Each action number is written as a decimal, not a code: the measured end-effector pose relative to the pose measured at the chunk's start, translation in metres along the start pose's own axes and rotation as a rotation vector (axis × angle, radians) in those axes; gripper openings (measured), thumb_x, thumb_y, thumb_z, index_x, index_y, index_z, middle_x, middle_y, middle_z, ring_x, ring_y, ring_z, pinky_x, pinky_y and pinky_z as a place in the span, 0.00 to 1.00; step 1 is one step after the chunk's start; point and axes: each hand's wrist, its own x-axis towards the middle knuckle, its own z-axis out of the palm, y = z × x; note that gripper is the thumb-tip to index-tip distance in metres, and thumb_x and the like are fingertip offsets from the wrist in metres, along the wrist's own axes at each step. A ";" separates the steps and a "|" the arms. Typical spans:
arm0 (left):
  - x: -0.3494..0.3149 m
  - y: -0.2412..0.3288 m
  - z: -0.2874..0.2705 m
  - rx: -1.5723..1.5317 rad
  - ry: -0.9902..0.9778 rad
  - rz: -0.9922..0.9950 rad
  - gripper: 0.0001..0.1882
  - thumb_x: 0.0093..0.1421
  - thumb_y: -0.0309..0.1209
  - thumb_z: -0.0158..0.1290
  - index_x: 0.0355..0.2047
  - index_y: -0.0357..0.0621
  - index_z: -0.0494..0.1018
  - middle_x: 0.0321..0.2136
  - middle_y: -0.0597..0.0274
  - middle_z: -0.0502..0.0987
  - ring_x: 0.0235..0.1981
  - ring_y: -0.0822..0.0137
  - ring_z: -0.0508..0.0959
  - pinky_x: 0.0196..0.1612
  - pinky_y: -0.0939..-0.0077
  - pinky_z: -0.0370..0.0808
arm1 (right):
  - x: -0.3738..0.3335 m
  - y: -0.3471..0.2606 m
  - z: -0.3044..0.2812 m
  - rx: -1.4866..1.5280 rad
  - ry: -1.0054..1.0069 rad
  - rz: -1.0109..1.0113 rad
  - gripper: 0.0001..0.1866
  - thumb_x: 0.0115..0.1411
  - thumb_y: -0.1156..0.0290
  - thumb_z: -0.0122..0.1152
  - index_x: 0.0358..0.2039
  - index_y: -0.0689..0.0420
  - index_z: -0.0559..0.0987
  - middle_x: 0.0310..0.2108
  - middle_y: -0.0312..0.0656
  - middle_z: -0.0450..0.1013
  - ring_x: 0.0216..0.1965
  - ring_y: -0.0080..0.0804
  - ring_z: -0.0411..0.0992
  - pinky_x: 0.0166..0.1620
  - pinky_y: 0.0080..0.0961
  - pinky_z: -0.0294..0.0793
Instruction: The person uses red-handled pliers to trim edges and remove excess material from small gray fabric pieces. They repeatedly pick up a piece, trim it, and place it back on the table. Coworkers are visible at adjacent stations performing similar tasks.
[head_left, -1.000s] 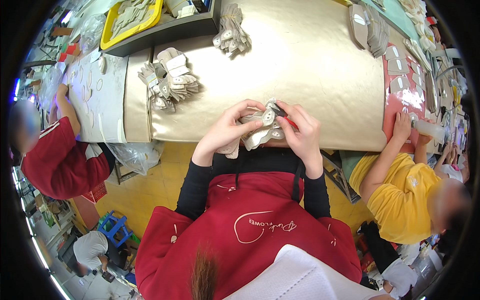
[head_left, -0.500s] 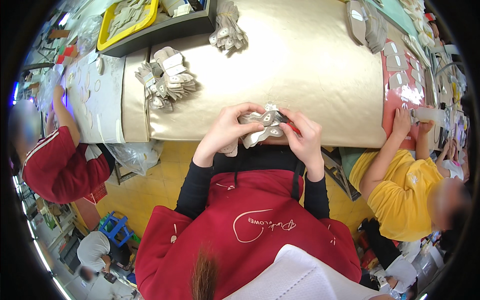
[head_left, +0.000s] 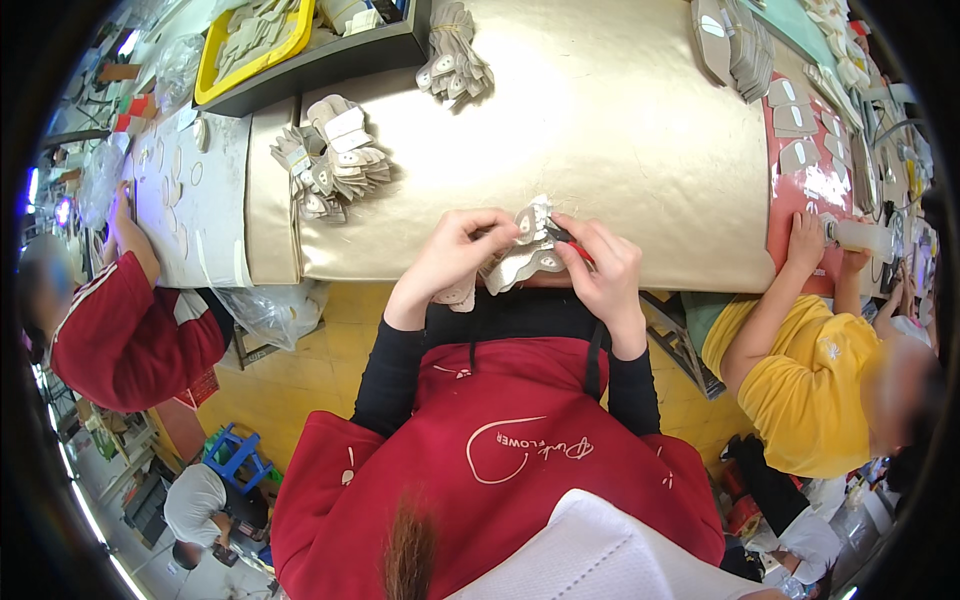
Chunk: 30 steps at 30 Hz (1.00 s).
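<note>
At the near edge of the table, my left hand is closed on several grey-and-white shaped fabric pieces, thumb and fingertips pinching them. One piece stands up at the top with a white, ragged edge. Beside them my right hand grips a small tool with a red and black handle, which looks like thread snips. The tool's tip meets the pieces near their white edge; the blades are mostly hidden by fingers and fabric. More of the pieces hang below my left palm.
Bundles of similar pieces lie to the left, with another bundle farther back. A black tray holds a yellow bin. At right, a person in yellow works at a red mat; a person in red sits left.
My left fingers have shifted slightly left and up, and the top fabric piece now stands more upright. The right hand with the tool has barely moved.
</note>
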 end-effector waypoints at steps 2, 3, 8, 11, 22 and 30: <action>0.000 -0.002 -0.008 -0.171 0.024 -0.033 0.13 0.66 0.36 0.60 0.37 0.36 0.82 0.24 0.66 0.80 0.28 0.79 0.76 0.33 0.81 0.73 | -0.001 0.001 -0.001 0.037 0.005 0.019 0.16 0.54 0.75 0.69 0.45 0.53 0.85 0.27 0.39 0.76 0.21 0.35 0.74 0.26 0.28 0.71; 0.000 -0.001 -0.012 -0.203 -0.050 0.024 0.12 0.66 0.36 0.60 0.36 0.37 0.82 0.24 0.66 0.80 0.29 0.79 0.76 0.34 0.81 0.73 | -0.001 0.002 -0.002 0.045 0.018 0.022 0.16 0.54 0.76 0.69 0.45 0.54 0.85 0.27 0.40 0.76 0.22 0.35 0.74 0.26 0.28 0.71; -0.002 0.010 -0.017 0.065 -0.204 -0.063 0.08 0.64 0.30 0.61 0.41 0.39 0.81 0.32 0.63 0.81 0.36 0.75 0.77 0.43 0.79 0.73 | -0.002 0.002 -0.004 0.075 0.048 0.035 0.17 0.54 0.77 0.69 0.45 0.55 0.84 0.27 0.40 0.76 0.22 0.35 0.75 0.27 0.28 0.72; -0.008 0.015 -0.003 -0.142 -0.122 0.016 0.21 0.61 0.25 0.63 0.54 0.41 0.75 0.43 0.65 0.80 0.41 0.76 0.77 0.47 0.79 0.73 | -0.001 0.002 -0.005 0.060 0.046 0.021 0.17 0.53 0.77 0.70 0.46 0.55 0.84 0.27 0.40 0.77 0.23 0.35 0.75 0.27 0.28 0.72; -0.001 0.014 -0.004 -0.009 -0.123 -0.055 0.19 0.64 0.24 0.60 0.55 0.37 0.73 0.38 0.60 0.83 0.41 0.77 0.79 0.44 0.81 0.76 | 0.004 -0.002 -0.002 0.074 0.014 0.008 0.16 0.54 0.76 0.70 0.45 0.55 0.84 0.29 0.41 0.79 0.24 0.35 0.77 0.27 0.27 0.74; -0.004 0.022 0.000 0.134 -0.099 -0.028 0.14 0.62 0.27 0.62 0.48 0.39 0.79 0.35 0.67 0.82 0.37 0.80 0.78 0.40 0.82 0.75 | 0.004 0.000 -0.003 0.043 -0.054 0.060 0.11 0.56 0.73 0.70 0.41 0.57 0.83 0.32 0.44 0.82 0.29 0.39 0.81 0.32 0.29 0.78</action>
